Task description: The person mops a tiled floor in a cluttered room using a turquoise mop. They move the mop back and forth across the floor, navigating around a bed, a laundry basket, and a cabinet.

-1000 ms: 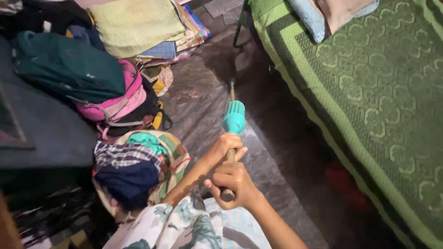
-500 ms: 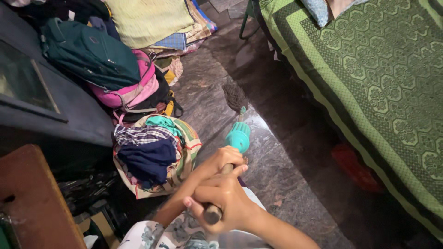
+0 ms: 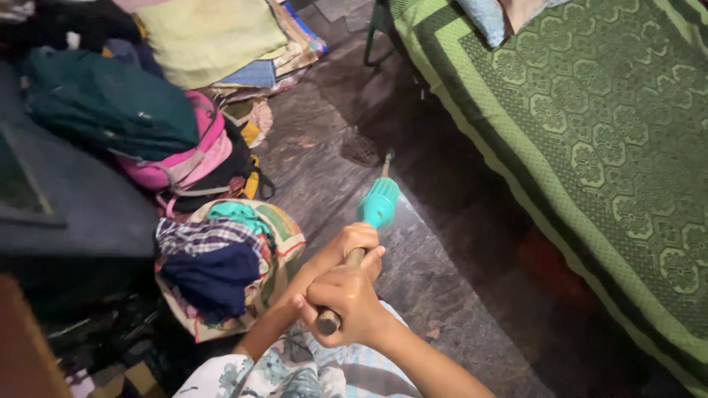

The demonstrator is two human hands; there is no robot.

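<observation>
From the head view, both hands gripped a broom by its wooden handle, the left hand clenched higher, the right hand clenched at the end. That stacked grip angled its teal collar toward the stone floor, bristles by the bed, beside a cloth-filled bag.

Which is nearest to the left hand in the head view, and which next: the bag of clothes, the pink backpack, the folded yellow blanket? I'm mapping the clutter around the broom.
From the left hand on the broom handle:
1. Bag of clothes, just to its left on the floor.
2. Pink backpack, farther up-left.
3. Folded yellow blanket, at the top of the pile, farthest.
</observation>
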